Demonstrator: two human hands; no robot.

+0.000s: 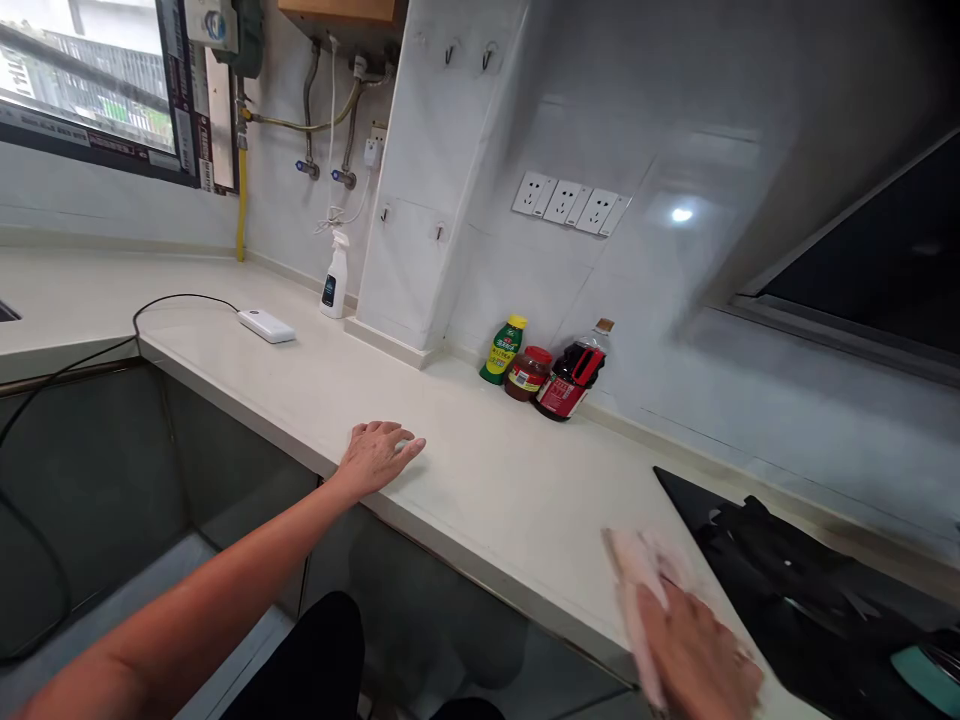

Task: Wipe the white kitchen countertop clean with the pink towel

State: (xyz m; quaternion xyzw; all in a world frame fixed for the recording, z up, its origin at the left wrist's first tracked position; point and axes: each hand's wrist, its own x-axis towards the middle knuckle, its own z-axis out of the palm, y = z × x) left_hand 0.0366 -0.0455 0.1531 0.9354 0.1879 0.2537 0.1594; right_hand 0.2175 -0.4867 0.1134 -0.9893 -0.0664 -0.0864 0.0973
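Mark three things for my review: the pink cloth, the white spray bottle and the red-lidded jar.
Pink cloth [632, 575]: head view, on its motion-blurred folds.
White spray bottle [337, 282]: head view, on its body.
Red-lidded jar [526, 378]: head view, on its label.

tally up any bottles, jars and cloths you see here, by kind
Bottles (white plastic spray bottle, green yellow-capped bottle, dark red-labelled bottle): 3
Jars (brown red-lidded jar): 1
Cloths (pale pink cloth in right hand): 1
Total: 5
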